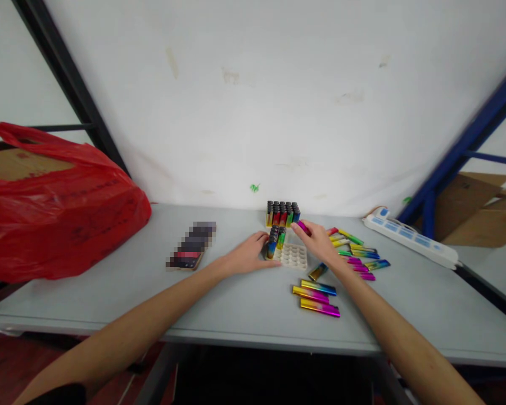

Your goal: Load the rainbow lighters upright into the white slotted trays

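My left hand (251, 256) rests at the left side of a white tray (295, 257) with rows of holes, its fingers spread around the tray's edge. Several lighters (272, 243) stand upright in the tray's left part; the rest of its holes show bare. Above the tray's right back corner, my right hand (316, 241) pinches a magenta lighter (303, 227). Behind the tray stands a full block of upright lighters (283, 215) with black tops. Loose colourful lighters (360, 263) lie to the right, partly behind my right arm, and a few yellow-and-magenta or blue lighters (318, 304) lie nearer me.
A phone (191, 247), its screen pixelated, lies to the left on the grey table (236, 304). A red plastic bag (67, 214) sits at the far left. On the right are a white power strip (409, 236) and a cardboard box (468, 208) beyond a blue frame.
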Demonstrator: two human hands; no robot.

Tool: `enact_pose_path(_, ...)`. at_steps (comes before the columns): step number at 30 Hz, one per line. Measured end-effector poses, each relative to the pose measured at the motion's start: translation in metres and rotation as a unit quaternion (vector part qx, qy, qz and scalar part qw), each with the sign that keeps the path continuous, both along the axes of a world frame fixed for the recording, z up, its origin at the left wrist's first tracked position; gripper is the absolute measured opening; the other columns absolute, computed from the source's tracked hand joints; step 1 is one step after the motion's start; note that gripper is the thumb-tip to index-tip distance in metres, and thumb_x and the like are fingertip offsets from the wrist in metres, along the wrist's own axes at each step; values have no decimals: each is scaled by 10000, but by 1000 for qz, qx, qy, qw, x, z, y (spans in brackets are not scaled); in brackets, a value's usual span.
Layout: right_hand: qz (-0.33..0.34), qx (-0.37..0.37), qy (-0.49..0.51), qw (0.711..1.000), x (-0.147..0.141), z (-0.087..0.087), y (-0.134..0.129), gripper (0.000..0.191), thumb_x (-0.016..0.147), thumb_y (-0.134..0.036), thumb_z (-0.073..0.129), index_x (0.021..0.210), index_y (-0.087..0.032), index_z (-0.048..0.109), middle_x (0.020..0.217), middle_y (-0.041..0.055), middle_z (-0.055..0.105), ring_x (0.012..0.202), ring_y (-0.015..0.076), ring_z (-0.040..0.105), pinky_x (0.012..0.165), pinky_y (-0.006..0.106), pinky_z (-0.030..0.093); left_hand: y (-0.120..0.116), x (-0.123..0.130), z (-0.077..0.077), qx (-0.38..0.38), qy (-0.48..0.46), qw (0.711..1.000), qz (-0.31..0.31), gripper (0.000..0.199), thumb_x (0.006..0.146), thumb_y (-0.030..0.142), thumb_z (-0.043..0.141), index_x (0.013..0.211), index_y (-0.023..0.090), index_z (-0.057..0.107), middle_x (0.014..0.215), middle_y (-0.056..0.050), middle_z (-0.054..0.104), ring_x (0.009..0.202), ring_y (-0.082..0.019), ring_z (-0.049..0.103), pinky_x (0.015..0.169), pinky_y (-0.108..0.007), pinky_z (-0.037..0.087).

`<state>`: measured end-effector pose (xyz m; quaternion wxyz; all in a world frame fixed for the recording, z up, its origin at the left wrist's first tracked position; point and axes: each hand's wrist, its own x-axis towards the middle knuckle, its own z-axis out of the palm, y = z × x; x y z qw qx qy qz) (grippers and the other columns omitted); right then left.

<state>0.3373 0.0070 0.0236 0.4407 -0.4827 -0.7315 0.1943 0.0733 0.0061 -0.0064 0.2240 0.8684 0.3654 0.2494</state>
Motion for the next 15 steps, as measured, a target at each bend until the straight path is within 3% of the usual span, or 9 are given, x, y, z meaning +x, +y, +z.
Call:
enact_pose_path(5, -46, 23, -39, 998, -4, 2, -5, 652, 985, -760, 509, 594, -270, 327, 560, -23, 364, 593, 153, 359, 610, 332, 260, -1, 0, 1, 5, -1, 1000, 3, 848, 872, 745, 852, 1498, 206, 658, 1507, -180, 674, 1425, -410, 640, 1296, -518, 488)
enact_pose_path(9, -67, 20, -38, 997, -6, -1, -3, 548, 979, -660, 493, 609, -274, 371, 565, -12, 416, 594, 167, 393, 611, 334, 267, 0, 0, 1, 4, -1, 1000, 2, 843, 880, 725, 859, 1495, 184, 663, 1520, -192, 666, 1445, -412, 629, 1308, -499, 474)
enact_pose_path(15, -51, 26, -50, 997, -6, 0, -6, 532, 1059, -700, 441, 733, -280, 431, 621, -14, 521, 623, 190, 485, 639, 326, 335, 1, 0, -2, 11, 0, 1000, -1, 838, 888, 719, 857, 1502, 186, 653, 1517, -186, 670, 1448, -410, 625, 1308, -511, 473)
